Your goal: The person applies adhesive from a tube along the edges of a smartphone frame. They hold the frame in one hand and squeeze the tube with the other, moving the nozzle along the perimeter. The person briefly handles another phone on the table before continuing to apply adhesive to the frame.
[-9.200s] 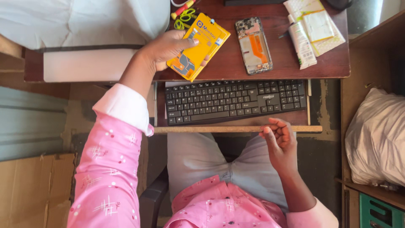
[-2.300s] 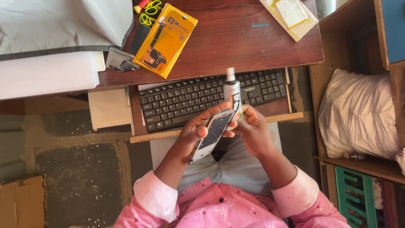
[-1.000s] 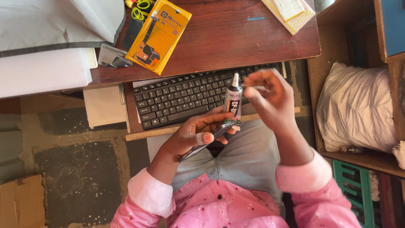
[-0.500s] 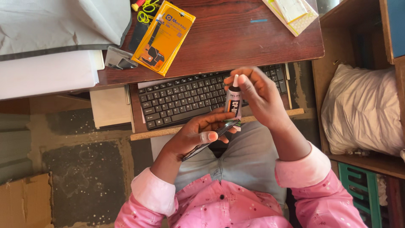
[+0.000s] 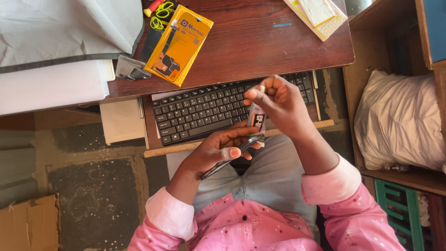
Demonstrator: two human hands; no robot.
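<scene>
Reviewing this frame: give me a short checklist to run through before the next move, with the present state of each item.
1. Left hand grips the flat phone part: ok.
2. Right hand holds the small glue tube: ok.
3. Tube's lower end sits at the part's edge: ok.
4. Whether the tube is capped or open: cannot tell.
5. Glue on the part: cannot tell.
6. Keyboard lies behind the hands, untouched: ok.
</scene>
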